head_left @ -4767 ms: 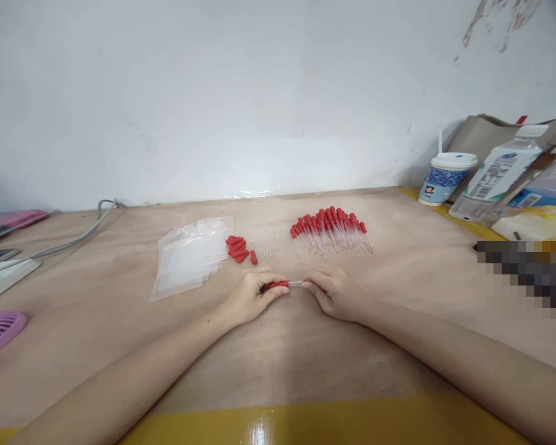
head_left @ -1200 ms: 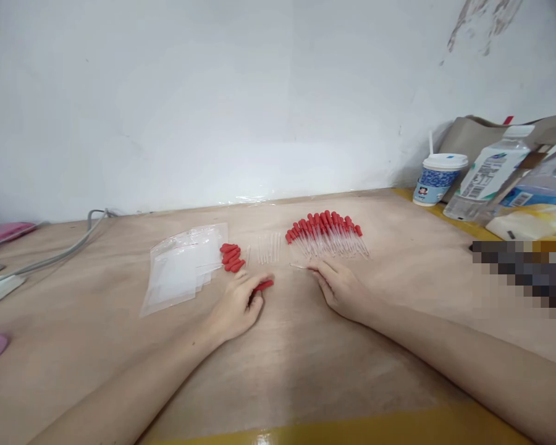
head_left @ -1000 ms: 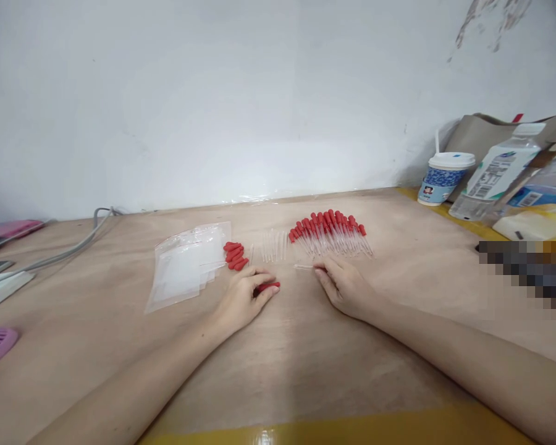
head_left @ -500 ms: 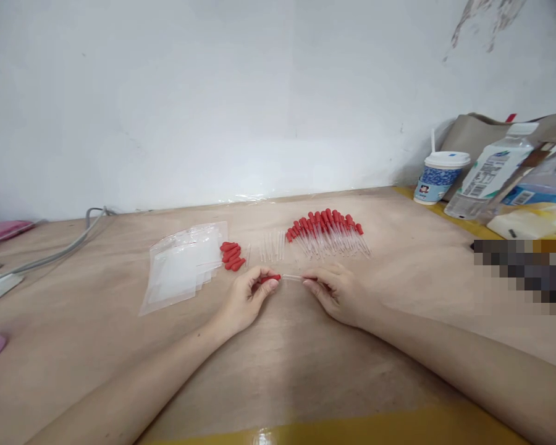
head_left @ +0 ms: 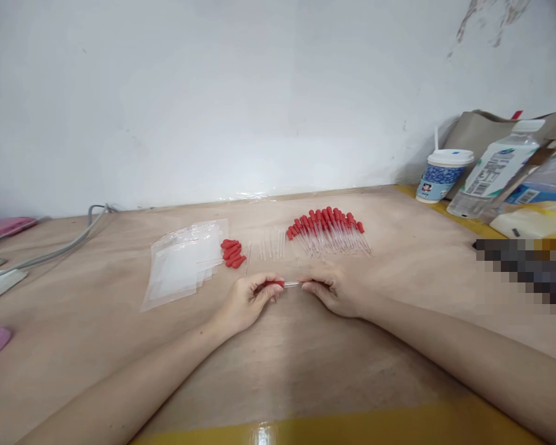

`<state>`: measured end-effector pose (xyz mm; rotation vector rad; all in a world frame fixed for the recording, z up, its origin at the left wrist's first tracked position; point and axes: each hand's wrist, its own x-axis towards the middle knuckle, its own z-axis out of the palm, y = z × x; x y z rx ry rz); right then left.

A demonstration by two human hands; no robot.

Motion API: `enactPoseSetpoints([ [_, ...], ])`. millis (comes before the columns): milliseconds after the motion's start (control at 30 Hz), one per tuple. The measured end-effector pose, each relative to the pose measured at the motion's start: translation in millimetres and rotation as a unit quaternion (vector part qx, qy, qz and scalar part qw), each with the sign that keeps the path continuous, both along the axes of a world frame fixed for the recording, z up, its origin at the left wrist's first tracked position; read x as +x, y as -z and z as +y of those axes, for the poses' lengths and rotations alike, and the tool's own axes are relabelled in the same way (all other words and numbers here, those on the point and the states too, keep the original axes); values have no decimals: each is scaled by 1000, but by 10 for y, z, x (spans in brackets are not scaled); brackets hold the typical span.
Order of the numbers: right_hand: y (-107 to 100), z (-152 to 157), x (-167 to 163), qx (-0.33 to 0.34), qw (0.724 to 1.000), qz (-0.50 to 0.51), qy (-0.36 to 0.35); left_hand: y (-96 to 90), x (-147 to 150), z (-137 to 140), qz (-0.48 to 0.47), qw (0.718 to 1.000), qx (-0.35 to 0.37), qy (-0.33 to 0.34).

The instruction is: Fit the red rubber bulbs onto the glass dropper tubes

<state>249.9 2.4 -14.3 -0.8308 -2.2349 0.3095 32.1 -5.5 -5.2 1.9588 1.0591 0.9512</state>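
My left hand (head_left: 252, 300) is closed around a red rubber bulb (head_left: 275, 283), most of it hidden by the fingers. Between thumb and fingers my right hand (head_left: 336, 290) pinches a clear glass dropper tube (head_left: 293, 284), whose left end meets the mouth of the bulb. Beyond the hands, several loose red bulbs (head_left: 232, 252) lie in a small pile. Bare glass tubes (head_left: 273, 244) are laid in a row to the right of them. Behind my right hand, droppers with red bulbs fitted (head_left: 327, 225) lie fanned out.
Clear plastic bags (head_left: 176, 266) overlap at the left, near a grey cable (head_left: 69, 247). A lidded paper cup (head_left: 445, 176) and a plastic bottle (head_left: 495, 170) stand at the back right. A white wall (head_left: 213, 111) bounds the table's (head_left: 259, 377) far edge.
The gap between bulb and tube has closed; the tube's left end now meets the bulb. Both hands stay nearly in place, slightly closer together.
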Motion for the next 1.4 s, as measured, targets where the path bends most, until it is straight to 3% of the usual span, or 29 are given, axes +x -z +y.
enactPoseSetpoints([
  [233, -50, 101, 32, 48, 995, -90, -16, 10, -12, -21, 42, 999, 0, 10],
  [533, -36, -8, -74, 133, 982, -123, 60, 13, -12, -11, 89, 995, 42, -28],
  [700, -41, -15, -85, 119, 987, -102, 29, 29, -27, -15, 56, 997, 43, -40],
  [933, -21, 1, 11, 43, 998, -32, 21, 26, -58, -5, 18, 999, 17, -46],
  [1400, 1, 11, -48, 102, 995, -20, -10, -18, -37, -32, 48, 998, -6, -42],
])
